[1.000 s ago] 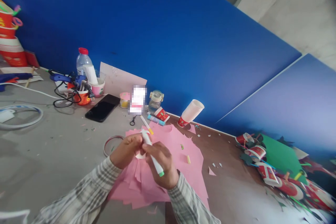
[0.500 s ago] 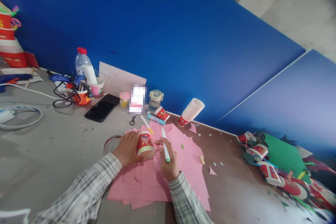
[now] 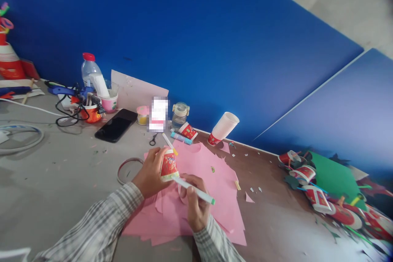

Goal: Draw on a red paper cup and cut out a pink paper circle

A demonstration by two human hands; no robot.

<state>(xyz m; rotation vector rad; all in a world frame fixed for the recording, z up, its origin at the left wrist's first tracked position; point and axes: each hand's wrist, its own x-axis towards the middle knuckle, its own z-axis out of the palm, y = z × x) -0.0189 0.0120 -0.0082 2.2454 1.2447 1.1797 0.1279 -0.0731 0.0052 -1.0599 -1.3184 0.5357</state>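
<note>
My left hand (image 3: 150, 176) is wrapped round a red paper cup (image 3: 169, 164) with a pale rim, held upside down and tilted above the pink paper. Between the fingers of my right hand (image 3: 196, 202) is a white marker (image 3: 193, 190) with a green end. Its tip points left and meets the cup's lower rim, or comes very close to it. Sheets of pink paper (image 3: 217, 208) lie under both hands. Just left of my left hand rests a roll of tape (image 3: 119, 172).
Behind my hands are a yellow-ended marker (image 3: 170, 143), a blue glue stick (image 3: 181, 138), a glass jar (image 3: 180, 116) and stacked cups (image 3: 224, 128). A phone (image 3: 116, 125) and a cup of tools (image 3: 92, 113) stand left. Decorated cups (image 3: 317, 198) and green paper (image 3: 334, 180) lie right.
My right hand has turned the marker from nearly upright to slanting, bringing its tip left to the cup's rim. The cup has tipped slightly, so its opening shows less.
</note>
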